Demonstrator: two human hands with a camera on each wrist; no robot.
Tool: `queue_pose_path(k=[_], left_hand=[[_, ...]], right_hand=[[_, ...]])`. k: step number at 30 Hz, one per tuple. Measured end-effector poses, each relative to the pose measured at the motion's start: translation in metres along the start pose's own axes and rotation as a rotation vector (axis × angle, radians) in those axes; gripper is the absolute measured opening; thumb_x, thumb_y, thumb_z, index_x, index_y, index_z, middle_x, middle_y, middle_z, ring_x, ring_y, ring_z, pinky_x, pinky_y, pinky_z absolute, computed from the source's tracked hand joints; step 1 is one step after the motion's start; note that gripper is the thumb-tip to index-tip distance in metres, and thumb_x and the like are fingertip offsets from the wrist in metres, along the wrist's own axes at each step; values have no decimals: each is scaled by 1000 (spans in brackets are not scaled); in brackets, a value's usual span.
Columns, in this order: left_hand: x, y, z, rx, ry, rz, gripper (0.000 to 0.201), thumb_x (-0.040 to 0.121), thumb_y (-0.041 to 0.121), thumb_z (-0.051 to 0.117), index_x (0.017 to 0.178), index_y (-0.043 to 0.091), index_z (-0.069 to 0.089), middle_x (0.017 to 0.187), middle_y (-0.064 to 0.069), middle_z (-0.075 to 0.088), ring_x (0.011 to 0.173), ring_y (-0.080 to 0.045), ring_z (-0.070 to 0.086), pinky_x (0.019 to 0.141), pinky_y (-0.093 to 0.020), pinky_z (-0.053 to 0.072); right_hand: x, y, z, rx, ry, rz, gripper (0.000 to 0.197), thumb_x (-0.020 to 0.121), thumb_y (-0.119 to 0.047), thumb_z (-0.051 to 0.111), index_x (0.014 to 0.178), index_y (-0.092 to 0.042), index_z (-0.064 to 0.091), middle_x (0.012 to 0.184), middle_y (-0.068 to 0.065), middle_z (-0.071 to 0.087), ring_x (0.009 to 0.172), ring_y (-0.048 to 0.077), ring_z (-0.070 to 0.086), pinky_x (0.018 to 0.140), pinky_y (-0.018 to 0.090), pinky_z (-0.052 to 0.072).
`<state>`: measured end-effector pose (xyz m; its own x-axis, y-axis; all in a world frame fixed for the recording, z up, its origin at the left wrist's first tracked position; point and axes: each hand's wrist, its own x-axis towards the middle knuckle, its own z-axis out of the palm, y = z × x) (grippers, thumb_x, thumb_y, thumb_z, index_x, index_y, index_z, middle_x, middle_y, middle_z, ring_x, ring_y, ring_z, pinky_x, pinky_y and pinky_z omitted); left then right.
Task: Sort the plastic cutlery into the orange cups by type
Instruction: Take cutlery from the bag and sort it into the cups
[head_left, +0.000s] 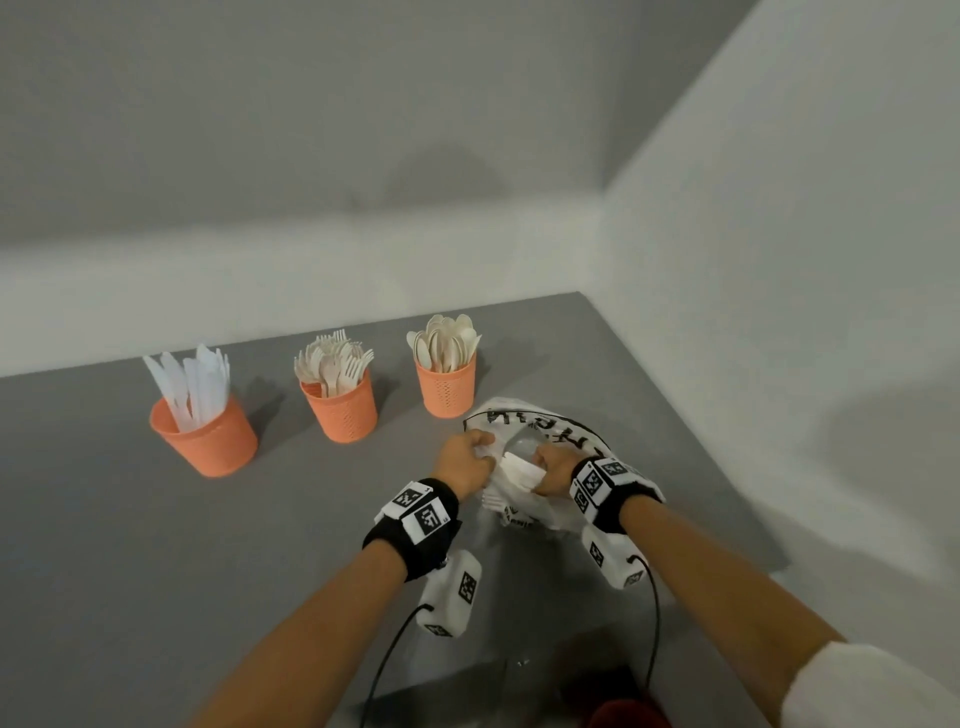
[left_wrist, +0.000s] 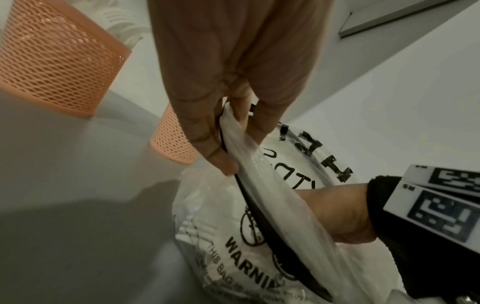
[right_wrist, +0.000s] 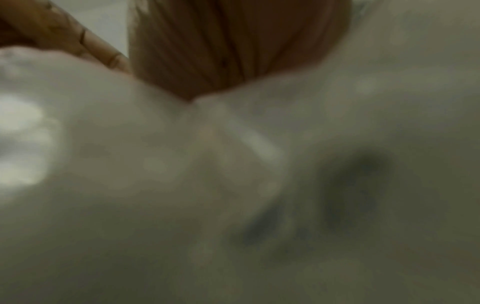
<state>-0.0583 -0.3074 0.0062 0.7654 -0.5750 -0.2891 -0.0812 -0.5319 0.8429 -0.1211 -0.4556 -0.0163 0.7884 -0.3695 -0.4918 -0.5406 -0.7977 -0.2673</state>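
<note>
Three orange mesh cups stand in a row: knives in the left cup (head_left: 203, 436), forks in the middle cup (head_left: 340, 410), spoons in the right cup (head_left: 447, 387). In front of the spoon cup lies a clear plastic bag (head_left: 545, 431) with black lettering. My left hand (head_left: 465, 465) pinches the bag's rim (left_wrist: 241, 144) and holds it up. My right hand (head_left: 553, 470) is pushed into the bag's mouth, fingers curled round a white cutlery bundle (head_left: 519, 474). More white cutlery (left_wrist: 189, 228) shows through the plastic. The right wrist view is a blur of plastic below the fingers (right_wrist: 221, 61).
The grey table (head_left: 130, 545) meets white walls at the back and right, the right wall close beside the bag. Two of the cups (left_wrist: 59, 61) (left_wrist: 174, 144) appear near my left hand. A red object (head_left: 628, 714) sits at the near edge.
</note>
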Motion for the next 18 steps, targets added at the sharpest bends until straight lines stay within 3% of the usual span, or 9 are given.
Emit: queue_pose_path(k=[4, 7, 12, 15, 18], left_hand=[[1, 1, -4, 12, 7, 10, 39, 87, -8, 46, 125, 0, 51, 128, -21, 53, 71, -23, 56, 49, -13, 47], [3, 0, -7, 13, 11, 19, 40, 87, -8, 46, 126, -1, 50, 127, -23, 53, 56, -13, 51, 46, -13, 47], [5, 1, -10, 69, 1, 17, 39, 88, -5, 46, 127, -2, 48, 127, -23, 52, 62, -17, 56, 60, -24, 52], [6, 5, -10, 108, -4, 0, 41, 88, -3, 47, 129, -3, 46, 129, -23, 51, 94, -35, 61, 86, -41, 53], [6, 6, -10, 181, 39, -5, 43, 88, 2, 50, 130, -2, 46, 133, -20, 50, 115, -34, 54, 101, -39, 44]], right_hand=[[3, -4, 0, 19, 17, -19, 52, 79, -32, 66, 124, -11, 51, 127, 12, 56, 117, 29, 53, 96, 33, 43], [6, -3, -1, 58, -35, -19, 47, 81, -29, 67, 122, -10, 56, 126, 13, 58, 116, 28, 54, 92, 29, 42], [10, 0, -5, 120, -84, 15, 50, 83, -33, 66, 124, -6, 54, 129, 12, 55, 112, 25, 52, 83, 24, 36], [10, 4, -7, 207, -96, 51, 61, 83, -34, 66, 134, -9, 44, 140, 9, 47, 125, 25, 46, 97, 28, 36], [8, 8, -13, 307, -109, 54, 68, 83, -28, 68, 140, -12, 37, 144, 5, 42, 133, 24, 38, 108, 30, 30]])
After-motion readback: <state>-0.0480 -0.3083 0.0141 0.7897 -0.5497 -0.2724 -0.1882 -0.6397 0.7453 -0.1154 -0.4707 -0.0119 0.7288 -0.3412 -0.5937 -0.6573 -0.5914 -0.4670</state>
